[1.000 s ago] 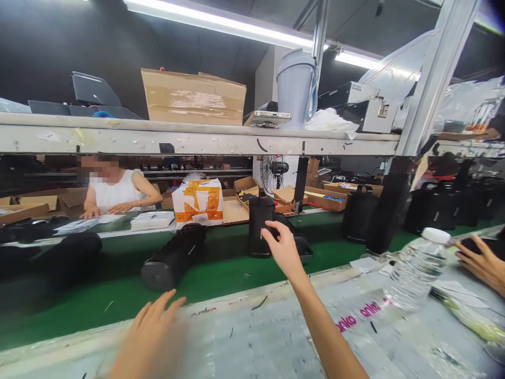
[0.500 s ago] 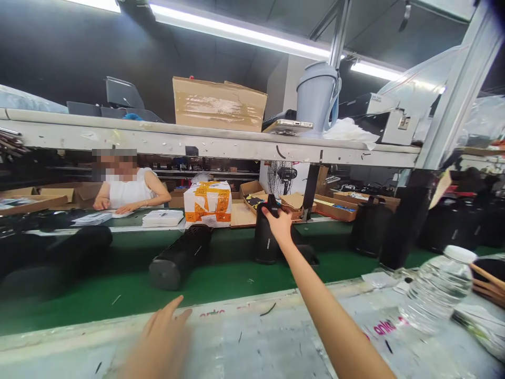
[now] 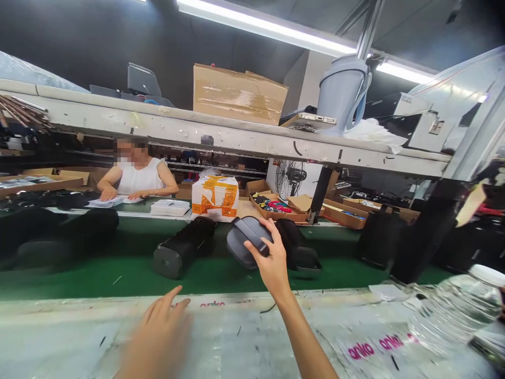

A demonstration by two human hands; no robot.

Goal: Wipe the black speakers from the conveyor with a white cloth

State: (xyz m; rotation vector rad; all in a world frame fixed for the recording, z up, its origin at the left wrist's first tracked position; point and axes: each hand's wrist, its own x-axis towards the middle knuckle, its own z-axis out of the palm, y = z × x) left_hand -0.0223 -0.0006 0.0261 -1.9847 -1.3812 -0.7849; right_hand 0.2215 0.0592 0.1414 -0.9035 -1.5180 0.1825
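Observation:
My right hand (image 3: 274,258) is closed on the strap of a dark cylindrical case (image 3: 246,239), which is tilted so its rounded grey end faces me. It is above the green belt (image 3: 134,279). Just to the right, another black case (image 3: 298,245) lies on its side. A third black cylindrical case (image 3: 183,250) lies to the left, its flat end toward me. My left hand (image 3: 160,331) hovers over the near pale bench edge, blurred, fingers stretched out and holding nothing.
More dark cases (image 3: 79,237) lie at the left of the belt; an upright black case (image 3: 381,237) stands at right. A taped box (image 3: 215,197) sits across the belt. A person in white (image 3: 138,179) handles papers. A clear plastic bottle (image 3: 457,305) stands near right; a shelf (image 3: 236,131) spans above.
My right hand has tipped the case from upright so its end turns toward me, uncovering the lying case behind it. My view has shifted slightly left. The left hand stays about where it was.

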